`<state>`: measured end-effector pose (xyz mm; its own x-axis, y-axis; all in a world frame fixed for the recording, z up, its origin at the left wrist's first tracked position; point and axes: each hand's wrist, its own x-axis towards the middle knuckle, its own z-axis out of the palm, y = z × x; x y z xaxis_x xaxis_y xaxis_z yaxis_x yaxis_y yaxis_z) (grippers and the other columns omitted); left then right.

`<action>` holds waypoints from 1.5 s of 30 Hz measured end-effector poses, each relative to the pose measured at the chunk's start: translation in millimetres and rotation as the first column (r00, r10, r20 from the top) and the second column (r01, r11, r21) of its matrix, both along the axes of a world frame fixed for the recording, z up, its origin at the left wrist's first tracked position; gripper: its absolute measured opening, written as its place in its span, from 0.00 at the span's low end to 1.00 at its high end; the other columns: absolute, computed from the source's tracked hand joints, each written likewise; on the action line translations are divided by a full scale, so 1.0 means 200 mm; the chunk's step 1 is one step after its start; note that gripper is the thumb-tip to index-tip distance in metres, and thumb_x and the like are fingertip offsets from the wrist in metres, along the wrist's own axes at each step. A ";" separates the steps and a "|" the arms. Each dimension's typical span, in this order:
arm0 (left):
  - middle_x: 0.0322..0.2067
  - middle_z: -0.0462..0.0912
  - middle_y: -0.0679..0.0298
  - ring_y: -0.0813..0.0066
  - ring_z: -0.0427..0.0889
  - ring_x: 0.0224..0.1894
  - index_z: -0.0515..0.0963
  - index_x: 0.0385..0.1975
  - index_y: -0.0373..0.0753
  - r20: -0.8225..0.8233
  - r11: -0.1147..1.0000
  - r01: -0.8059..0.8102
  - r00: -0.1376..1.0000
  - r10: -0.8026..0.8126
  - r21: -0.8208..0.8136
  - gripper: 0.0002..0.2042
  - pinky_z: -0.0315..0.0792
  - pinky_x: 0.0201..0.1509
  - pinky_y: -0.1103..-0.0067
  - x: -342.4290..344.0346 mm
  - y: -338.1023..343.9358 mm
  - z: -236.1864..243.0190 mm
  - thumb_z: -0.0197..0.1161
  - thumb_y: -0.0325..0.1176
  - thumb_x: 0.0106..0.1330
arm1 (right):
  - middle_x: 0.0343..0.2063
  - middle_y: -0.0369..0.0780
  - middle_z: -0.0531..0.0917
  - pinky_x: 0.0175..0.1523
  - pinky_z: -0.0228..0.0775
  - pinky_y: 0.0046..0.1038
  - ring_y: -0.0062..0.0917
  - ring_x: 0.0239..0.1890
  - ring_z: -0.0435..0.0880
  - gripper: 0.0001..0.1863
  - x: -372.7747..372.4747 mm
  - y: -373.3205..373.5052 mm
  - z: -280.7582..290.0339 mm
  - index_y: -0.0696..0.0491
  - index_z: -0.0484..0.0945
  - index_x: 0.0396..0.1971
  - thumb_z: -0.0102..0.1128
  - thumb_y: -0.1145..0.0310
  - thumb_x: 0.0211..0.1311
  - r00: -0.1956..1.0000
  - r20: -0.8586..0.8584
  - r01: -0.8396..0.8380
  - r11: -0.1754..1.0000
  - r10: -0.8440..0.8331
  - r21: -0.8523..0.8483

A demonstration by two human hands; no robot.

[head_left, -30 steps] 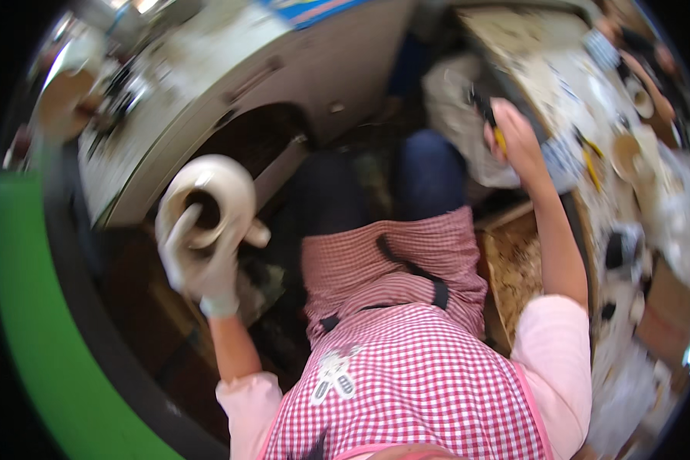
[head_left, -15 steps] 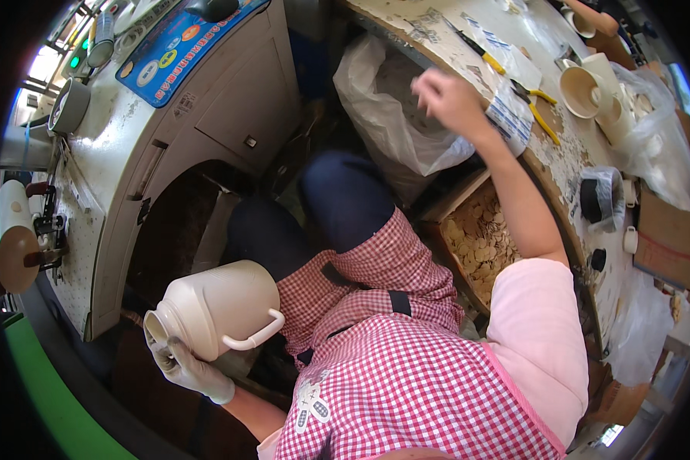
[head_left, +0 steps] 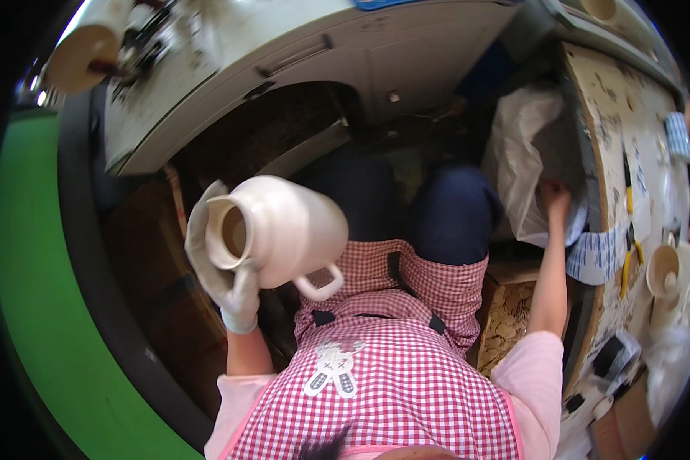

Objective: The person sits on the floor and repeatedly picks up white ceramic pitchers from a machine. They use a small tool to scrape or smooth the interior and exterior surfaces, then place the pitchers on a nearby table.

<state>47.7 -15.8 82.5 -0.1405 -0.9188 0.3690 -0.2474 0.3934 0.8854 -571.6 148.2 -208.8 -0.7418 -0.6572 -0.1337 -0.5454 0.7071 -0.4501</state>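
Gloved left hand (head_left: 234, 295) clutching cream jug (head_left: 284, 230); right hand (head_left: 553, 195), grip perhaps unclenched, against plastic bag (head_left: 521, 165).

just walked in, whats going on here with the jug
A seated person in a checked apron holds a cream jug on its side in the gloved left hand, mouth facing left, handle down. The bare right hand rests at the edge of the cluttered bench, beside a white plastic bag.
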 end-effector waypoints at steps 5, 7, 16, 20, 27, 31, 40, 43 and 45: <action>0.67 0.71 0.45 0.53 0.75 0.68 0.52 0.78 0.35 0.007 0.977 0.213 0.977 -0.213 0.004 0.55 0.72 0.71 0.62 -0.05 0.06 0.06 0.83 0.36 0.53 | 0.38 0.40 0.89 0.58 0.76 0.26 0.23 0.44 0.87 0.13 0.72 -0.09 0.88 0.60 0.79 0.54 0.60 0.71 0.76 0.419 0.829 0.473 0.690 0.371 -0.548; 0.65 0.75 0.48 0.54 0.78 0.65 0.56 0.77 0.33 0.193 0.954 0.265 0.952 -0.237 -0.140 0.55 0.72 0.68 0.61 -0.07 0.07 0.07 0.85 0.37 0.49 | 0.37 0.41 0.89 0.59 0.76 0.26 0.24 0.44 0.88 0.16 1.03 -0.15 1.14 0.59 0.76 0.58 0.60 0.71 0.76 0.562 0.683 0.163 0.746 0.467 -0.645; 0.59 0.82 0.53 0.54 0.82 0.60 0.64 0.73 0.35 0.269 0.894 0.267 0.947 -0.174 -0.360 0.50 0.70 0.66 0.59 -0.09 0.16 0.07 0.86 0.39 0.49 | 0.43 0.43 0.89 0.55 0.79 0.26 0.24 0.48 0.89 0.08 1.56 -0.25 1.40 0.60 0.82 0.48 0.57 0.77 0.74 0.864 -0.078 -0.498 0.823 0.497 -0.273; 0.58 0.82 0.53 0.54 0.81 0.60 0.64 0.73 0.35 0.213 0.886 0.269 0.957 -0.200 -0.377 0.49 0.71 0.65 0.59 -0.06 0.16 0.03 0.85 0.38 0.49 | 0.38 0.41 0.89 0.52 0.78 0.24 0.23 0.44 0.89 0.08 1.50 -0.18 1.31 0.61 0.82 0.47 0.57 0.79 0.73 0.809 0.183 -0.399 0.751 0.558 -0.527; 0.58 0.82 0.54 0.55 0.81 0.60 0.63 0.73 0.35 0.210 0.879 0.268 0.958 -0.198 -0.394 0.50 0.72 0.64 0.60 -0.03 0.16 -0.01 0.84 0.36 0.49 | 0.38 0.46 0.89 0.45 0.78 0.31 0.39 0.38 0.88 0.05 1.42 -0.06 1.23 0.58 0.84 0.41 0.61 0.74 0.71 0.884 -0.235 -0.468 0.787 0.405 -0.403; 0.57 0.82 0.53 0.54 0.82 0.59 0.62 0.74 0.34 0.168 0.878 0.275 0.960 -0.226 -0.393 0.52 0.73 0.63 0.59 -0.03 0.16 -0.01 0.85 0.38 0.49 | 0.35 0.46 0.87 0.46 0.77 0.31 0.40 0.40 0.87 0.10 1.45 -0.06 1.32 0.58 0.82 0.46 0.66 0.71 0.68 0.836 -0.306 -0.527 0.823 0.456 -0.214; 0.60 0.80 0.54 0.52 0.80 0.62 0.65 0.72 0.33 0.333 0.853 0.309 0.927 -0.172 -0.421 0.53 0.71 0.66 0.60 -0.08 0.22 0.04 0.87 0.43 0.45 | 0.56 0.46 0.86 0.39 0.83 0.19 0.28 0.51 0.90 0.19 1.97 -0.16 1.75 0.55 0.77 0.63 0.55 0.79 0.75 0.324 0.501 -0.258 0.584 0.803 -0.769; 0.61 0.79 0.53 0.52 0.79 0.64 0.66 0.72 0.33 0.344 0.863 0.366 0.907 -0.245 -0.350 0.51 0.70 0.69 0.60 -0.09 0.25 0.05 0.86 0.42 0.47 | 0.50 0.45 0.87 0.45 0.85 0.28 0.34 0.45 0.91 0.21 2.04 -0.20 1.78 0.57 0.82 0.57 0.62 0.85 0.64 0.468 -0.064 -0.662 0.301 0.882 -0.687; 0.63 0.78 0.53 0.51 0.78 0.66 0.66 0.72 0.33 0.348 0.848 0.411 0.890 -0.294 -0.334 0.50 0.69 0.71 0.60 -0.10 0.27 0.05 0.86 0.42 0.47 | 0.49 0.47 0.86 0.49 0.85 0.34 0.40 0.44 0.91 0.23 2.05 -0.21 1.77 0.58 0.82 0.54 0.65 0.85 0.57 0.456 -0.062 -0.738 0.338 0.888 -0.585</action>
<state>26.8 38.4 92.6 -0.5755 -0.5752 0.5813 -0.2328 0.7967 0.5578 -161.7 106.5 145.4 0.2134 -0.9224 0.3220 -0.5460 -0.3859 -0.7436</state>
